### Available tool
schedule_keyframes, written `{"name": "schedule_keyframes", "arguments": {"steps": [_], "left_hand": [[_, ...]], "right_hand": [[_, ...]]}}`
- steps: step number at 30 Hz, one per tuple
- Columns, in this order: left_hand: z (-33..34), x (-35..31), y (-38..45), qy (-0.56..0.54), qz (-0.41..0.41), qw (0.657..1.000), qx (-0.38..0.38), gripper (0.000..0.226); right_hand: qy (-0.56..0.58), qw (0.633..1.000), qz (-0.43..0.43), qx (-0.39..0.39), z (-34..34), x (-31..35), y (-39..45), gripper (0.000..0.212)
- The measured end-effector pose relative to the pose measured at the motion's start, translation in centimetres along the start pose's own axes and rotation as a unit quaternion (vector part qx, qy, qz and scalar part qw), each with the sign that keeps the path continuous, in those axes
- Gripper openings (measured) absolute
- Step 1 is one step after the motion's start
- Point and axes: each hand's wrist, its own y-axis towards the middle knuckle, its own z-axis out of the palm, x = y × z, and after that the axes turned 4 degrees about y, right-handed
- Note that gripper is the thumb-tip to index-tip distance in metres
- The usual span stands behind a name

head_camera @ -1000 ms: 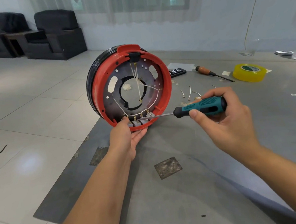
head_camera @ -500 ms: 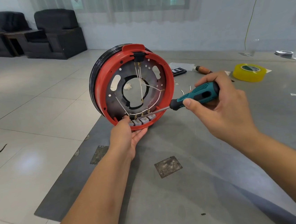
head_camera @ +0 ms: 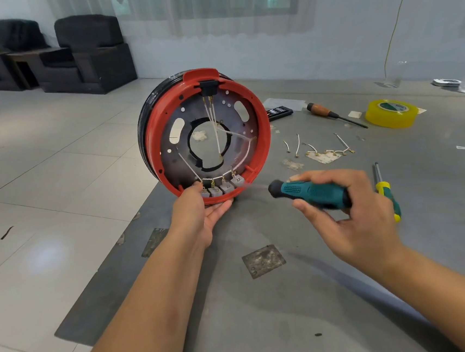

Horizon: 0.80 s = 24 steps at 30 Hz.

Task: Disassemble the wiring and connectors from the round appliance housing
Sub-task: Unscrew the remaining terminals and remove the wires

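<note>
Four grey connector blocks [head_camera: 222,188] sit in a row at the bottom of the round housing [head_camera: 208,138], just left of the frame's centre, and the white wires [head_camera: 215,129] still run from them up to the black socket [head_camera: 208,88] at the top of the red rim. The housing stands on edge at the near-left corner of the grey table [head_camera: 322,295]. The left hand [head_camera: 201,215] cups its lower rim from underneath, palm up, fingers curled against the red edge and the thumb touching the leftmost block.

The change is in the tool. A second ago the teal screwdriver [head_camera: 309,194] lay level with its tip in among the blocks; half a second ago it was angled higher, handle up beside the rim. Now the right hand [head_camera: 351,215], at centre-right of the frame, has dropped and pulled back, fingers wrapped round the handle, and the shaft is a motion blur pointing at the rightmost block. Whether the tip touches it I cannot tell.

My reading is that the hand is shifting to a fresh angle on these terminals, since none looks freed yet. Several short wires [head_camera: 319,149] already lie loose on the table at right of centre, so part of the stripping is done, while this lower row and the socket leads remain.
</note>
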Motion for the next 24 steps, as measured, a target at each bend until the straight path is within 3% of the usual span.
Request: {"name": "schedule_keyframes", "arguments": {"steps": [2, 7, 14, 19, 24], "left_hand": [[0.0, 0.0, -0.2, -0.012, -0.004, 1.000, 0.010, 0.017], [-0.2, -0.1, 0.0, -0.022, -0.002, 1.000, 0.011, 0.015], [-0.5, -0.2, 0.0, -0.016, 0.006, 1.000, 0.018, 0.025], [-1.0, -0.6, 0.0, -0.011, 0.006, 0.999, 0.030, 0.030], [-1.0, -0.7, -0.3, -0.001, 0.001, 0.999, 0.052, 0.030]], "right_hand": [[0.004, 1.000, -0.020, 0.021, 0.4, -0.2, -0.6, 0.040], [0.041, 0.999, 0.033, -0.006, 0.7, -0.6, -0.6, 0.038], [0.135, 0.968, 0.188, -0.100, -0.1, -1.0, 0.3, 0.039], [0.137, 0.956, 0.242, -0.090, -1.1, -1.7, 0.6, 0.039], [0.162, 0.954, 0.240, -0.082, -1.4, -1.4, 1.1, 0.037]]}}
